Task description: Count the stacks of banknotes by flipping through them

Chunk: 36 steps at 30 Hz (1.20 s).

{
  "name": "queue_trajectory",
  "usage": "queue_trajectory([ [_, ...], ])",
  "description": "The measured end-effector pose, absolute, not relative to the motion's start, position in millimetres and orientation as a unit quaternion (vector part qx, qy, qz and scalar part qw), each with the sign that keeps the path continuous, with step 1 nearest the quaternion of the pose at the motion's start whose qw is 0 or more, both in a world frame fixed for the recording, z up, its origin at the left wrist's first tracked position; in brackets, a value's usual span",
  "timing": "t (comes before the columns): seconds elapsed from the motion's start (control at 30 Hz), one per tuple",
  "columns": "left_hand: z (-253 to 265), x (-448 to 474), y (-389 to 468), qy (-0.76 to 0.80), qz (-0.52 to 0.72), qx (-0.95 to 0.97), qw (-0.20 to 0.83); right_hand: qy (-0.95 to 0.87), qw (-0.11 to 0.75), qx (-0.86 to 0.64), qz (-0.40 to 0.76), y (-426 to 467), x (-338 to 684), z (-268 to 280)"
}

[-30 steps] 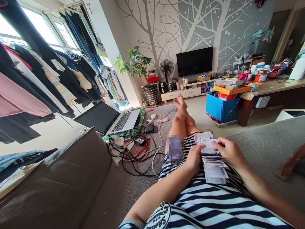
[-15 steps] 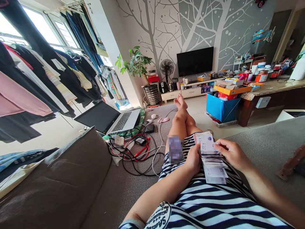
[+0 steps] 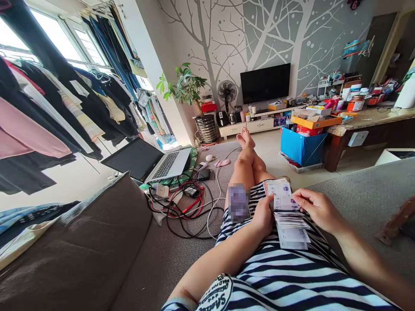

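A stack of banknotes (image 3: 293, 235) lies over my lap, fanned into overlapping layers whose lower ends hang toward my belly. My left hand (image 3: 264, 215) is closed on its left edge, thumb on top. On the opposite side, my right hand (image 3: 315, 208) pinches the edge of an upper note between thumb and fingers. Purple print shows on the top notes, and pinkish edges peek out beneath them. Fingers under the stack are hidden. A phone (image 3: 239, 203) with a blurred-out screen rests on my thigh, left of the notes, on the striped clothing (image 3: 279, 283).
On the grey sofa (image 3: 184, 255) to my left are tangled cables (image 3: 181, 231), a white charger (image 3: 160, 190) and an open laptop (image 3: 167, 166). A brown cushion (image 3: 84, 242) stands nearer. A blue box (image 3: 303, 147) and a cluttered table (image 3: 372, 119) stand ahead right.
My right thumb and fingers have shifted slightly with the upper note, which now sits lower and shows more of the note behind it. My left hand stays nearly still.
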<state>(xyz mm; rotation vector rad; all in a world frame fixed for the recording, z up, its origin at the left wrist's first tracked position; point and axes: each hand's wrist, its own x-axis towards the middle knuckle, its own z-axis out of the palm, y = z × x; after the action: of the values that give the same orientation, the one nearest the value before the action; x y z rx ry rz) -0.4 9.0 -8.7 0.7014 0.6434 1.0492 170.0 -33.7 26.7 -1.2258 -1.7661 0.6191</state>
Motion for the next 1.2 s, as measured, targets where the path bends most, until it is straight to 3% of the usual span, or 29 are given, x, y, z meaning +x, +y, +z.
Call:
queue_trajectory([
  [0.9,-7.0,-1.3,11.0,0.303,0.478,0.294,0.77,-0.708,0.435,-0.484,0.274,-41.9,168.8,37.8],
  [1.07,-2.4,-0.5,7.8,0.311,0.492,0.289,0.76,-0.689,0.457,-0.461,0.322,-35.3,172.1,30.4],
  [1.2,-1.2,0.0,6.6,0.288,0.48,0.314,0.767,-0.651,0.465,-0.524,0.293,-23.6,174.9,18.2],
])
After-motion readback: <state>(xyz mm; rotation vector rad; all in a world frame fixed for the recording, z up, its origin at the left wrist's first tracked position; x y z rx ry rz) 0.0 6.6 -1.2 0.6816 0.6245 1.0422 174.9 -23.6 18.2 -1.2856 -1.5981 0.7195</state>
